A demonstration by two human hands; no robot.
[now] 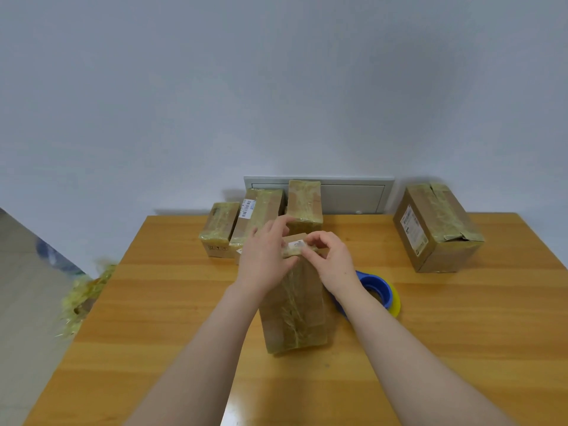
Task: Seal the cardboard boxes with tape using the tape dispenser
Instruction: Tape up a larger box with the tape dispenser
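Note:
A long, narrow cardboard box [293, 315] lies in the middle of the wooden table [153, 318], with yellowish tape running along its top. My left hand [264, 256] holds the box's far end from the left side, fingers spread over it. My right hand [330, 259] pinches the far top edge next to a small white label, fingers curled. The blue tape dispenser [376, 290] with its yellowish roll rests on the table just right of the box, partly hidden behind my right wrist.
Three taped boxes [258, 216] stand together at the table's far edge, and a larger taped box [436, 226] sits at the far right. A heap of crumpled yellowish tape [83, 296] lies off the table's left edge. A grey wall panel [353, 195] is behind.

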